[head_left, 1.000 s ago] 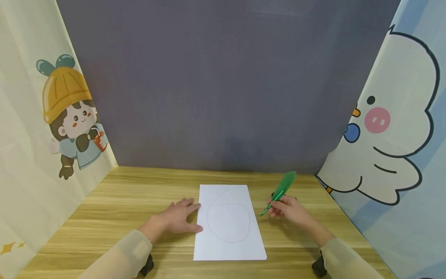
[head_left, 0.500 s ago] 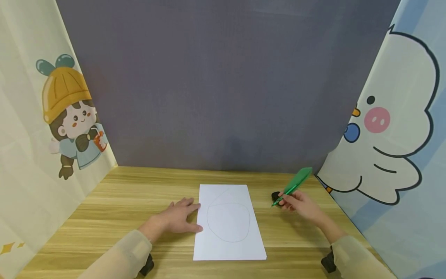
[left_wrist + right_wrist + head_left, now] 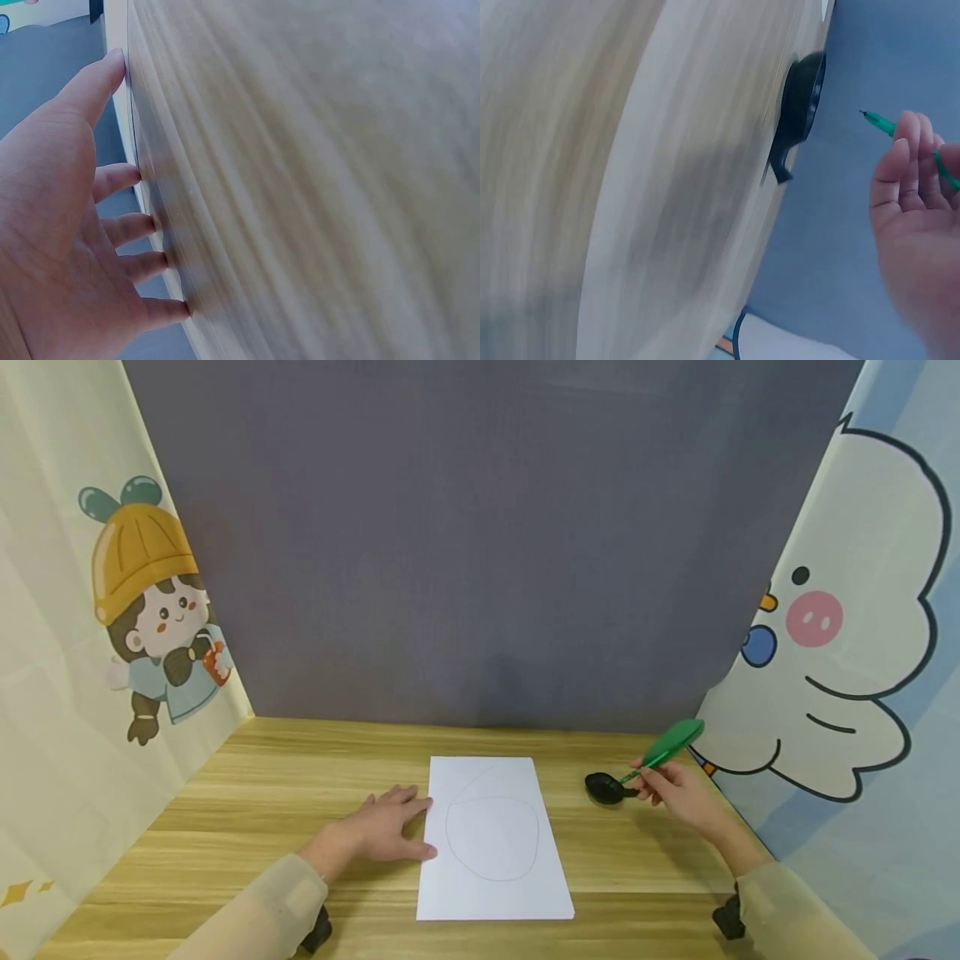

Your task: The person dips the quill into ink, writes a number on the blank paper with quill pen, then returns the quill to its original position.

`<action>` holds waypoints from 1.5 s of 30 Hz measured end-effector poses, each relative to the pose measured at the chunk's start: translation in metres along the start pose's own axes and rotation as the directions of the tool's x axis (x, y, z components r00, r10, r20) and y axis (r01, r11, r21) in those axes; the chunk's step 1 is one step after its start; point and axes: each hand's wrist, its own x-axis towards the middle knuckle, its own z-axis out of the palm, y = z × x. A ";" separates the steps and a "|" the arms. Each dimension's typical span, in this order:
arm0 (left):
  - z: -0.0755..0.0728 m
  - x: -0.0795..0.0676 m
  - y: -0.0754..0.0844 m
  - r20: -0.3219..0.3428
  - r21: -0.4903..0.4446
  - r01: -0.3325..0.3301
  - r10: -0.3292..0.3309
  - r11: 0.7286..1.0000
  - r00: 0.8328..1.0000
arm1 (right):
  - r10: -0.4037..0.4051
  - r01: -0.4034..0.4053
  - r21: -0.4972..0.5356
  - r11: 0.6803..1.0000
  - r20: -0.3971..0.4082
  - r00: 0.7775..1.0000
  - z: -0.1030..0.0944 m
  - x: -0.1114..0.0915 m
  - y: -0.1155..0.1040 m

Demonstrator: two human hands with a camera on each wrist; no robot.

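In the head view a white sheet of paper (image 3: 495, 900) lies on the table with a thin drawn outline, a rough circle and a slanting line above it. My left hand (image 3: 378, 829) rests spread at its left edge, thumb and index fingertip touching the paper. My right hand (image 3: 681, 795) pinches a green feather-shaped pen (image 3: 673, 743) above the table, right of the paper. Just left of that hand sits a small black dish with a short handle (image 3: 603, 788). From the right wrist, the pen tip (image 3: 879, 122) points toward the dish (image 3: 801, 97), apart from it.
The wooden table (image 3: 300, 768) meets a dark grey backdrop (image 3: 480, 568) at the back. Cartoon-printed curtains stand at the left (image 3: 60, 693) and right (image 3: 825, 718). A black wrist device (image 3: 729, 917) sits under the right sleeve.
My right hand has moved to the right with the pen, away from the paper, and the black dish has come into full view. My left hand and the paper stay put.
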 end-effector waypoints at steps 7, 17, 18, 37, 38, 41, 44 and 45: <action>-0.002 -0.002 0.002 -0.004 -0.010 -0.001 0.001 1.000 1.000 | -0.065 0.064 -0.173 0.983 -0.001 0.998 -0.014 -0.002 0.006; -0.003 -0.003 0.004 -0.003 -0.001 -0.008 0.008 1.000 1.000 | 0.047 -0.042 -0.199 0.979 0.021 0.999 -0.029 -0.010 0.020; -0.003 -0.003 0.004 -0.003 -0.001 -0.008 0.008 1.000 1.000 | 0.042 -0.038 -0.171 0.985 0.021 0.999 -0.030 -0.011 0.021; -0.004 -0.003 0.005 -0.002 0.004 -0.002 0.002 1.000 1.000 | 0.138 -0.138 -0.290 0.947 -0.019 0.990 -0.025 -0.012 0.034; -0.004 -0.003 0.005 -0.003 0.003 -0.002 0.002 1.000 1.000 | 0.132 -0.129 -0.285 0.950 -0.010 0.991 -0.024 -0.011 0.035; -0.004 -0.003 0.005 -0.004 0.003 -0.001 0.001 1.000 1.000 | 0.088 -0.079 -0.278 0.957 0.019 0.996 -0.021 -0.009 0.036; -0.004 -0.003 0.005 -0.001 0.003 -0.002 0.002 1.000 1.000 | 0.056 -0.045 -0.305 0.951 0.027 0.998 -0.018 -0.008 0.039; -0.004 -0.003 0.005 0.001 0.002 -0.002 0.002 1.000 1.000 | 0.049 -0.036 -0.320 0.947 0.032 0.998 -0.016 -0.007 0.040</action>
